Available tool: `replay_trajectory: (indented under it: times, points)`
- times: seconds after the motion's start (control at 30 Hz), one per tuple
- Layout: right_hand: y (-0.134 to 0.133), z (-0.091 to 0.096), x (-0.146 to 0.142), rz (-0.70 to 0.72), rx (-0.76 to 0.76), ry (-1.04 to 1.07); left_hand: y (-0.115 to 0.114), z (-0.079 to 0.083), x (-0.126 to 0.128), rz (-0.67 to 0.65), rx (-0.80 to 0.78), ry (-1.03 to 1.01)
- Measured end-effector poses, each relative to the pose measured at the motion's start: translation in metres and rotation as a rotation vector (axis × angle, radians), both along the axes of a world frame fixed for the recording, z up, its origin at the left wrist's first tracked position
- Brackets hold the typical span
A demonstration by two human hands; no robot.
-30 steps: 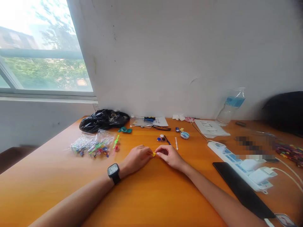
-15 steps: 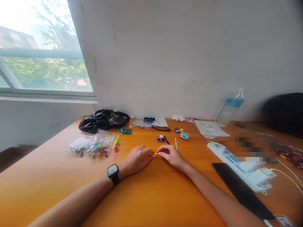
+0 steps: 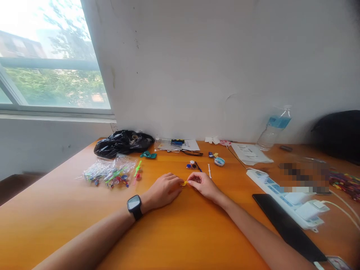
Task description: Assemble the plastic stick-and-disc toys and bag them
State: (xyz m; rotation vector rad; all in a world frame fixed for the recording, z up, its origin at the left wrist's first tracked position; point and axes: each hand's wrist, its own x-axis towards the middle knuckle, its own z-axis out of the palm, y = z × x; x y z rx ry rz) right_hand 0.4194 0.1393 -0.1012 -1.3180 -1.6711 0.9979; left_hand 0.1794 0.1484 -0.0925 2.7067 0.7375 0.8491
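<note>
A small yellow plastic piece (image 3: 184, 183) with a round part and a thin strip lies between my two hands, low over the table. My left hand (image 3: 165, 189), with a watch on its wrist, closes its fingertips on the left end of the piece. At the other end, my right hand (image 3: 204, 185) pinches the thin strip between thumb and forefinger. Just beyond the hands are blue, white and black round pieces (image 3: 192, 164), a dark strip (image 3: 198, 166) and a white strip (image 3: 209, 170). The fingers hide part of the yellow piece.
To the left lie a clear bag of small coloured parts (image 3: 109, 172) and a green plastic strip (image 3: 137, 168). A black plastic bag (image 3: 123, 143) sits behind them. On the right are a power strip (image 3: 284, 197), a black flat object (image 3: 287, 225) and a water bottle (image 3: 272, 129).
Both hands stay in nearly the same place on the yellow piece. The left fingertips have shifted very slightly, and the round yellow part shows a little differently.
</note>
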Motion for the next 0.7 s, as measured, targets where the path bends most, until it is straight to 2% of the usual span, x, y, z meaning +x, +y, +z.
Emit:
replay_trajectory:
  times: [0.5,0.6,0.7]
  points:
    - [0.004,-0.01,0.002,0.007,0.045,-0.021,-0.003,-0.002,0.01,0.01,-0.06,-0.026]
    - [0.001,-0.005,0.001,-0.022,0.006,0.008,-0.004,-0.002,0.007,-0.004,-0.092,-0.056]
    - [-0.004,0.003,-0.001,-0.08,-0.094,0.075,-0.005,0.001,0.002,0.034,-0.181,-0.154]
